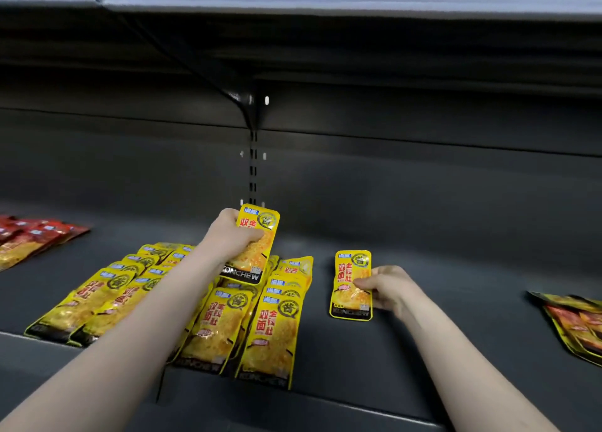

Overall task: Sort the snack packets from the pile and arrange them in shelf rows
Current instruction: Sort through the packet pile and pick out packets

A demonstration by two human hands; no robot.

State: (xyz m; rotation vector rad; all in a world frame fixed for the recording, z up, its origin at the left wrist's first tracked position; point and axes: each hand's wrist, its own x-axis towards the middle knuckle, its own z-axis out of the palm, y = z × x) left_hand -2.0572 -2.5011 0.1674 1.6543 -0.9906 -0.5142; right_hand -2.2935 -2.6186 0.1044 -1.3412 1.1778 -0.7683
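two hands (234, 236), two held yellow packets (257, 245), four yellow rows (208, 314)

Bare forearms, no sleeves; hands (233, 236) ungloved.

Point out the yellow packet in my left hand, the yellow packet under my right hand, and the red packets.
Yellow foil snack packet held up (260, 224): head view, its upper printed face.
Yellow foil snack packet lying alone (351, 268): head view, upper half.
Red foil snack packets (35, 231): head view, far-left stack's top.
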